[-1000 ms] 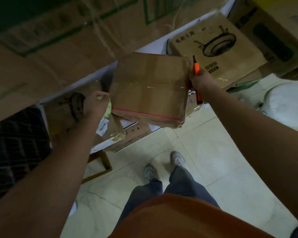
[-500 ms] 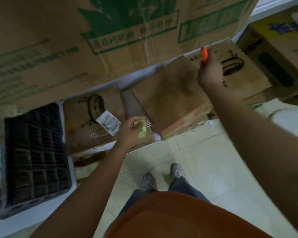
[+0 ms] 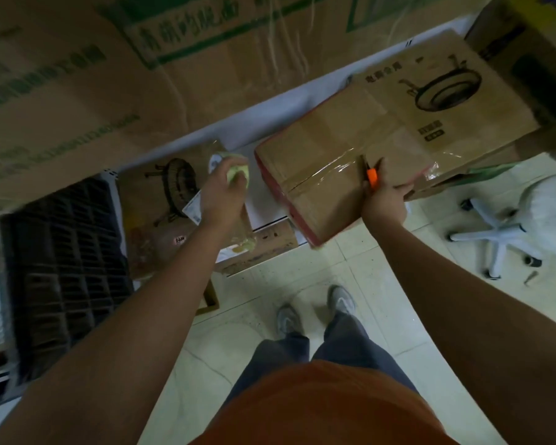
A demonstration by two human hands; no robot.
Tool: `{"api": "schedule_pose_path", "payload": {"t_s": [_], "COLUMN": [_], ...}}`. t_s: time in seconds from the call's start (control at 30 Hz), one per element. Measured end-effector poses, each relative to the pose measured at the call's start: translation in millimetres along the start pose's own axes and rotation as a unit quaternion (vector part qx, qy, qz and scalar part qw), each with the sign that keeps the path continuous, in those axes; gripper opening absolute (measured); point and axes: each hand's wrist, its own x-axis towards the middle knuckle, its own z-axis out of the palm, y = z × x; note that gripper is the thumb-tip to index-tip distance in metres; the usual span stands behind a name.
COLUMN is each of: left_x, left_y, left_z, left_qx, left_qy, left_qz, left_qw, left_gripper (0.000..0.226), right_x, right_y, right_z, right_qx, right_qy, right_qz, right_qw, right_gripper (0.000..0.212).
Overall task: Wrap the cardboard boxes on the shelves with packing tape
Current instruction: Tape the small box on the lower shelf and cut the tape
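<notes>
Taped box half on the shelf, both hands busy

The right hand (image 3: pixel 384 203) grips the near edge of the cardboard box (image 3: pixel 328 165), its fingers also curled round an orange cutter (image 3: pixel 372 177) lying across the clear tape seam. The box overhangs the white shelf (image 3: pixel 264 200). The left hand (image 3: pixel 223 191), apart from the box, holds a pale green tape roll (image 3: pixel 238 171) in its fingers.

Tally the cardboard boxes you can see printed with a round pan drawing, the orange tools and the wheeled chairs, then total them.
Boxes with pan drawing: 2
Orange cutter: 1
Wheeled chair: 1
Total: 4
</notes>
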Motion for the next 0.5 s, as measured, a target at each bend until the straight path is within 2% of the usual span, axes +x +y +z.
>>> {"api": "schedule_pose_path", "payload": {"t_s": [0.07,0.17,0.33,0.4,0.5], "left_x": [12,32,55,64,79], "left_y": [1,-6,-16,-10,-6], "left_z": [-1,2,11,13,15], "left_qx": [0.071,0.147,0.100,0.066,0.049], "left_qy": [0.022,-0.014,-0.114,-0.140,-0.162], "left_qz": [0.010,0.006,0.004,-0.006,0.004], "left_qw": [0.997,0.989,0.988,0.988,0.986], "left_gripper": [0.029,0.033,0.042,0.042,0.043], "right_x": [2,11,23,22,15], "right_y": [8,17,6,4,4], "right_z": [2,6,5,10,20], "right_qx": [-0.024,-0.051,-0.115,-0.091,0.020], "right_qy": [-0.001,0.013,0.039,0.022,-0.004], "right_qz": [-0.035,-0.099,-0.152,-0.136,-0.045], "right_qw": [0.999,0.994,0.981,0.986,0.999], "right_gripper": [0.057,0.056,0.055,0.061,0.083]}}
